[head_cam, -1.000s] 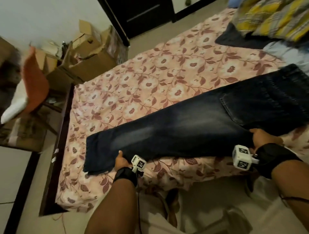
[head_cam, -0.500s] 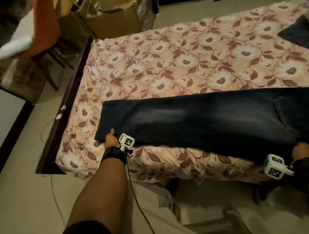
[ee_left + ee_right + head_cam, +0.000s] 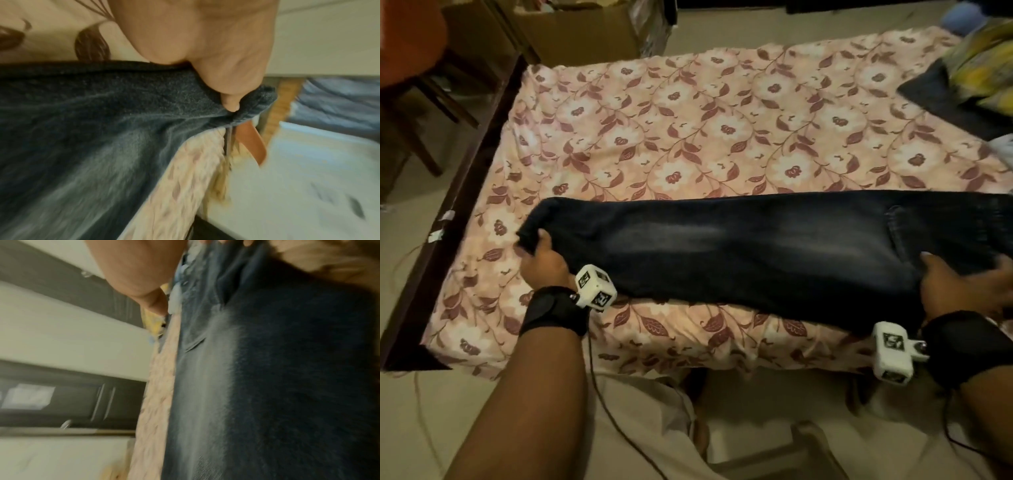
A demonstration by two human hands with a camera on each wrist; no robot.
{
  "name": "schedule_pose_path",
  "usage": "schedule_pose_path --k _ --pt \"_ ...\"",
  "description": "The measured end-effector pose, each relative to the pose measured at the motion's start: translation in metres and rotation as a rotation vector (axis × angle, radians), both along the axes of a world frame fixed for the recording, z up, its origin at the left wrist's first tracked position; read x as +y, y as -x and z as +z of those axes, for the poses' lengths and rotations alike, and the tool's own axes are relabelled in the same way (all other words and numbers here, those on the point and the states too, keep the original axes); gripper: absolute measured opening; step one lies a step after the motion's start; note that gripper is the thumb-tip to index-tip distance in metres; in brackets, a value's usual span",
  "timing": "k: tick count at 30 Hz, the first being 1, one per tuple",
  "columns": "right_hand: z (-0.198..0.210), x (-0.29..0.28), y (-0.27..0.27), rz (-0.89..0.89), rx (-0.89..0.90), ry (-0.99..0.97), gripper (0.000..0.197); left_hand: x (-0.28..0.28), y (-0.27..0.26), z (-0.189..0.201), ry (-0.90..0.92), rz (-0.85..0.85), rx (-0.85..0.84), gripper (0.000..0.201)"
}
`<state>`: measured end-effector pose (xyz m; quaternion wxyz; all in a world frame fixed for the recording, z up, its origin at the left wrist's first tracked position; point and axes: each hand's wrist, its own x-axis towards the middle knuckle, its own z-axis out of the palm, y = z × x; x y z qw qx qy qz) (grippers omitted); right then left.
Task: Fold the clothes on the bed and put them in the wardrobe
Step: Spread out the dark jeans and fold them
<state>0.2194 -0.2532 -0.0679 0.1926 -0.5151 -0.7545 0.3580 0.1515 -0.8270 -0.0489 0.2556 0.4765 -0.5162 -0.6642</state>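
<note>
You have dark blue jeans [image 3: 722, 253] with a paler faded streak along the leg. Your bed sheet [image 3: 688, 137] is pink-peach, printed with cream flowers and maroon leaves on vines. At the far right corner lies a yellow and grey checked cloth [image 3: 983, 65] over a dark garment [image 3: 945, 99]. Your wrist bands [image 3: 553, 313] are black; the cubes [image 3: 595, 287] beside them are white with black markers.

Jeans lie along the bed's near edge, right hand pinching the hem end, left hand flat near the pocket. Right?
Hands are swapped. The left hand pinches the hem end of the jeans; the right hand lies near the pocket. Head view shows it, left wrist view confirms the pinch. Jeans do lie along the bed's near edge.
</note>
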Motion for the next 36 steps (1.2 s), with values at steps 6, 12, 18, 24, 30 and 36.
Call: schedule_pose_path --k 6,12,18,24,30,36 --pt "0.041 -0.034 0.003 0.759 0.147 0.196 0.064 0.152 0.009 0.066 0.371 -0.577 0.188 0.010" --pt "0.004 -0.065 0.018 0.765 -0.099 0.739 0.032 0.262 -0.019 0.037 0.527 -1.716 0.001 0.077" --pt "-0.007 -0.064 0.034 0.670 -0.178 0.918 0.040 0.237 -0.032 0.049 0.387 -1.498 -0.182 0.056" --pt "-0.022 -0.074 0.029 0.993 -0.308 0.420 0.054 0.179 -0.046 0.002 0.650 -1.072 -0.513 0.040" --pt "-0.011 -0.062 0.038 0.785 -0.167 0.305 0.054 0.159 -0.069 -0.030 0.782 -1.248 -0.394 0.069" --pt "-0.022 -0.066 0.025 0.807 -0.320 0.251 0.048 0.152 -0.082 -0.037 0.731 -1.190 -0.312 0.057"
